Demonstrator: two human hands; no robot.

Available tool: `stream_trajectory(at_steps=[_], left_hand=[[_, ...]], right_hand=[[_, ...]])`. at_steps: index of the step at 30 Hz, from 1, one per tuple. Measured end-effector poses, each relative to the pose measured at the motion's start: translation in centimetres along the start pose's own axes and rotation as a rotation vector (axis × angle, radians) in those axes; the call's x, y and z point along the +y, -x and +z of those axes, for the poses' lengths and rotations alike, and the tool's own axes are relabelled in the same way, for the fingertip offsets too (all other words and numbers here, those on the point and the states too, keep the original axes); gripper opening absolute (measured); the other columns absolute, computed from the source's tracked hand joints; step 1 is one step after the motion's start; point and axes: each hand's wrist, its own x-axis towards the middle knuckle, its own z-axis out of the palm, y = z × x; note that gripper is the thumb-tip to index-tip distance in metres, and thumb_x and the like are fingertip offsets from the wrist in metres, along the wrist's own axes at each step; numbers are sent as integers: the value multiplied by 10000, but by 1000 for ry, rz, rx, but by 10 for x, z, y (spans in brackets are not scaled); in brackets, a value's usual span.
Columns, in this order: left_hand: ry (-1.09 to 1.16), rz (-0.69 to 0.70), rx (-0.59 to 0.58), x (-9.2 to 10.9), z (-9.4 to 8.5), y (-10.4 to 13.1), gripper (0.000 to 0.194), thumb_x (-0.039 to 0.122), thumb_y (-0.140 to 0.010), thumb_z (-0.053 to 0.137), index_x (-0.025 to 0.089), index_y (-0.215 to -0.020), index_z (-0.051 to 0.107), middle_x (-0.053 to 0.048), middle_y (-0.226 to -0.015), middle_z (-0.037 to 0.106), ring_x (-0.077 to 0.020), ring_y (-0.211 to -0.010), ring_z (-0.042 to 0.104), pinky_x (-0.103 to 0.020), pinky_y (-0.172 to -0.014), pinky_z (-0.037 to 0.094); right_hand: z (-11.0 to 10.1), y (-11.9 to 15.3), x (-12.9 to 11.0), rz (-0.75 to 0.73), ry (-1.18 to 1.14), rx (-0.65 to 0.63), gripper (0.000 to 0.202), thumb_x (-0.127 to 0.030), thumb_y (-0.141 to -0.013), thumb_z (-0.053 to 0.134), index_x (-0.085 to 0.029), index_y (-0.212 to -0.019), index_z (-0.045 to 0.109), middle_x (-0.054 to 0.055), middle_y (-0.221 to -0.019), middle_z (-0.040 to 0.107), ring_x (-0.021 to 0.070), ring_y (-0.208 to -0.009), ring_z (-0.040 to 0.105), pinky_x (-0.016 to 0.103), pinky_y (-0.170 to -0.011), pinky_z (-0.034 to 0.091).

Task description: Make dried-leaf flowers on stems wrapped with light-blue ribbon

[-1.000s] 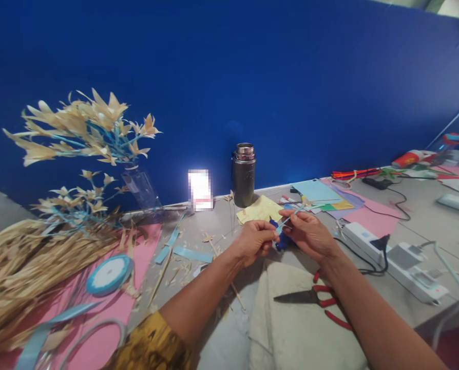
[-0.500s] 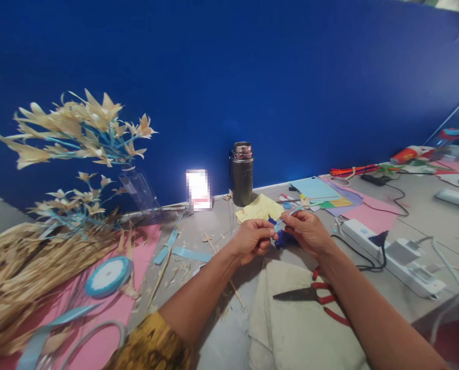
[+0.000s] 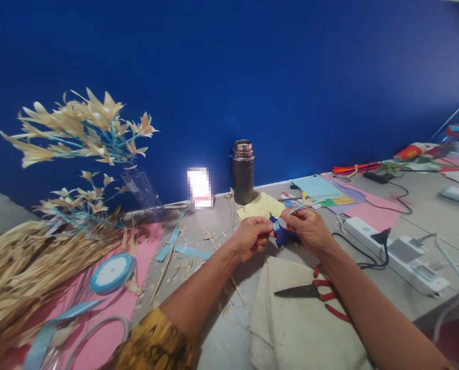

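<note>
My left hand [image 3: 254, 237] is closed in a pinch on one end of a narrow light-blue ribbon [image 3: 276, 225]. Opposite it, my right hand [image 3: 308, 230] pinches a thin light-blue wrapped stem [image 3: 295, 209] that the ribbon meets; the fingers partly hide where they join. Just behind and below the hands lies a dark blue glue gun [image 3: 280, 237], mostly covered by them. Scissors with red handles [image 3: 304, 291] rest on a folded pale cloth [image 3: 306, 334] under my right forearm.
At left are a ribbon roll [image 3: 112, 273], dried husks [image 3: 33, 272] and pale flowers in a clear bottle [image 3: 140, 185]. A metal flask [image 3: 244, 177] and a glowing screen [image 3: 199, 187] stand by the wall. A power strip [image 3: 395, 257] with cables and coloured paper [image 3: 318, 186] lie right.
The hands stay close together, still pinching the ribbon and stem. A little more ribbon shows between the fingers. The whole view has shifted slightly.
</note>
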Motion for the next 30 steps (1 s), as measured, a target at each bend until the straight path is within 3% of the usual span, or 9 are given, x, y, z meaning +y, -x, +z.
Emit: stream_trajectory(at_steps=[4,8,11,15,21,25,30], left_hand=[[-12,12,60,-1,-2,-2,231,234,-653,730,174,-706,514,60,-587,510,0,-375,222,-168,-389,115],[-59,95,257,-3,-15,-10,209,227,-654,720,174,-705,524,55,-569,520,-6,-371,238,-171,-391,111],[-84,167,408,-4,-32,-18,186,208,-681,698,174,-689,515,84,-493,446,-11,-360,238,-169,-390,111],[-92,203,542,-4,-54,-28,179,208,-720,685,173,-702,511,86,-449,418,-33,-367,325,-162,-393,130],[-62,139,569,-7,-66,-37,216,193,-705,712,161,-716,498,21,-526,541,-66,-417,493,-159,-387,137],[-37,136,574,-11,-70,-38,202,182,-706,704,158,-722,504,18,-542,549,-68,-421,512,-160,-381,146],[-17,190,527,-10,-70,-34,184,211,-719,686,160,-715,509,-9,-622,612,-37,-389,419,-173,-373,172]], right_hand=[[-7,1,-6,-21,102,-33,348,-502,-672,807,-187,-818,774,39,-784,719,164,-660,574,291,-610,458],[-30,-5,-4,-190,639,-171,291,-415,-761,715,-210,-961,768,72,-957,749,237,-818,644,359,-758,492],[-45,-11,7,-299,1023,-303,406,-332,-734,708,-192,-1114,732,126,-1166,708,312,-1051,625,413,-923,461],[-47,-12,21,-334,1250,-391,402,-202,-699,665,-156,-1094,724,170,-1135,687,341,-1077,587,410,-932,440],[-39,-9,21,-325,1273,-382,308,-204,-709,636,-162,-994,744,168,-1085,665,344,-1024,567,436,-918,429],[-46,-12,12,-320,1232,-344,312,-251,-776,588,-163,-1047,714,160,-1118,672,333,-1067,575,432,-945,430],[-44,-9,-5,-216,726,-273,392,-465,-887,506,-211,-1127,684,96,-1066,713,293,-966,636,378,-809,497]])
